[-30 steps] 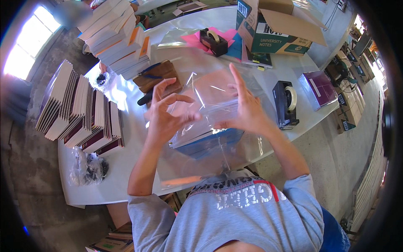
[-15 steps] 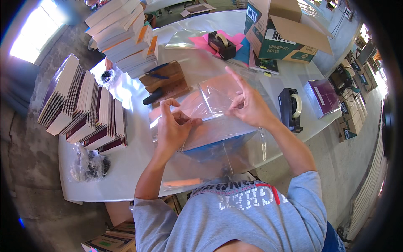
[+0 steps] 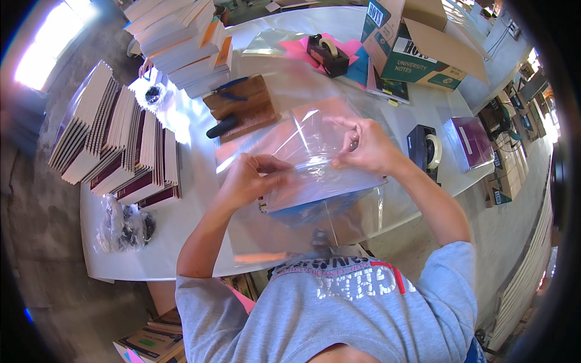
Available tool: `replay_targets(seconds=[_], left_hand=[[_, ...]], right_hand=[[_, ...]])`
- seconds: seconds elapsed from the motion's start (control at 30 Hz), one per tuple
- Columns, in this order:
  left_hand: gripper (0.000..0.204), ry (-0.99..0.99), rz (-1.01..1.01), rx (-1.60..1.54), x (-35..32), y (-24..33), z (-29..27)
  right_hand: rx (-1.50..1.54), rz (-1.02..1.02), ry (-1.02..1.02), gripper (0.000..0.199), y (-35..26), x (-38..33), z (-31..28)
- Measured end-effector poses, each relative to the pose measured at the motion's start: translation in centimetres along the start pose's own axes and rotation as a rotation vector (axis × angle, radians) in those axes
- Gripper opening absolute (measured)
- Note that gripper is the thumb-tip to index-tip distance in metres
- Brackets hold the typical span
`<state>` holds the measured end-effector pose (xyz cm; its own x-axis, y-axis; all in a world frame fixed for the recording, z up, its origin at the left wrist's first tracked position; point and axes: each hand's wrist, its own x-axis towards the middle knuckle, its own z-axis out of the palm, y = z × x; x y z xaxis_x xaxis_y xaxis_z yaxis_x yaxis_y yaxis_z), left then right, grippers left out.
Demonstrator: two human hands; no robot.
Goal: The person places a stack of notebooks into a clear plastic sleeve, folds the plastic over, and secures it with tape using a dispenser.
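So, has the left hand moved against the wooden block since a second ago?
Yes, downward in view. Judged against the wooden block, the left hand had raised fingers overlapping it; now the hand shows wholly below it.

— How many black tape dispensers (image 3: pixel 328 57) (image 3: pixel 417 145) are shown?
— Two, each bearing one pale tape roll (image 3: pixel 434 152).
— And the wearer's bare hands (image 3: pixel 255 177) (image 3: pixel 371 147)?
— Two: one left, one right.
— Of single specimens?
— One open green-sided cardboard box (image 3: pixel 417 60), one brown wooden block (image 3: pixel 249 104), one purple rectangular packet (image 3: pixel 472 143).
— And white-paged spiral-bound notebooks (image 3: pixel 112 142)?
— Many; overlap prevents an exact count.
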<state>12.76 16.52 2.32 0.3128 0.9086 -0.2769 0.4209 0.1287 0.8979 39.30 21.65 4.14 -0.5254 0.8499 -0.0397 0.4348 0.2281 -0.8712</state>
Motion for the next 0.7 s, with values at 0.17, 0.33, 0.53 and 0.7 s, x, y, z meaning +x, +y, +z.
replay_targets(seconds=[0.17,0.33,0.53,0.7], left_hand=[[0.042,0.202,0.451,0.262,-0.2,-0.5,1.7],[0.079,0.210,0.490,0.533,-2.6,3.7,3.0],[0.054,0.348,0.625,0.867,-3.7,2.0,5.8],[0.021,0.610,0.872,0.940,-3.9,-0.6,7.5]], right_hand=[[-0.188,-0.162,-0.110,0.021,-0.7,-0.3,-0.3],[-0.741,-0.428,0.114,0.006,-1.6,-2.6,1.2],[-1.089,-0.490,0.141,0.013,-2.9,-5.2,2.9],[-1.209,-0.552,0.174,0.024,-1.8,-8.6,4.4]])
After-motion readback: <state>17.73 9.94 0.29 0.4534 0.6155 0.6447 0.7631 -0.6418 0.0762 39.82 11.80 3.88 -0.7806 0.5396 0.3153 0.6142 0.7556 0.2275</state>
